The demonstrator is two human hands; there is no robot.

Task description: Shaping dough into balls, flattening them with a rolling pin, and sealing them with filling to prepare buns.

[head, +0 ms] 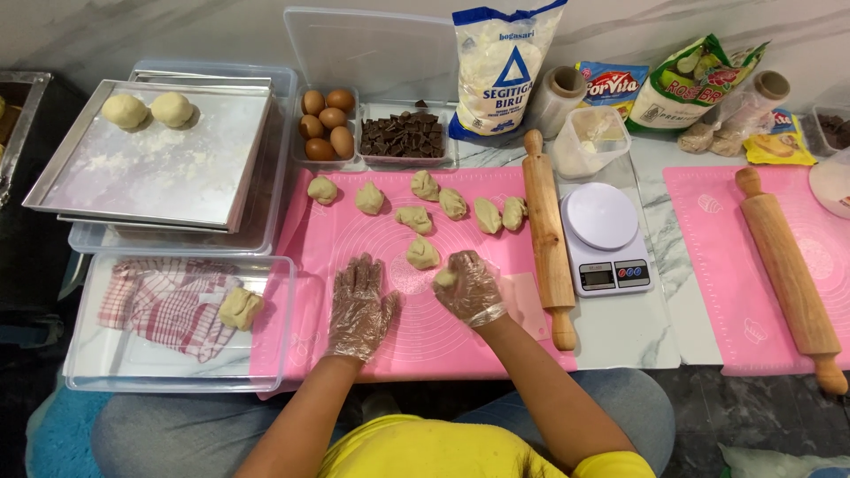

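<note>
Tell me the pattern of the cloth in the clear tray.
Red-and-white checked cloth, seen in the head view.

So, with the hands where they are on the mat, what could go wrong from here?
The right hand grips a dough piece in a loose plastic glove, which may stick or snag. The left hand lies flat near another dough lump and could squash it. The rolling pin at the pink mat's edge might roll.

Single head cam, looks steeply down from above; close over pink mat (425, 345); marble wall (177, 26) at top.
</note>
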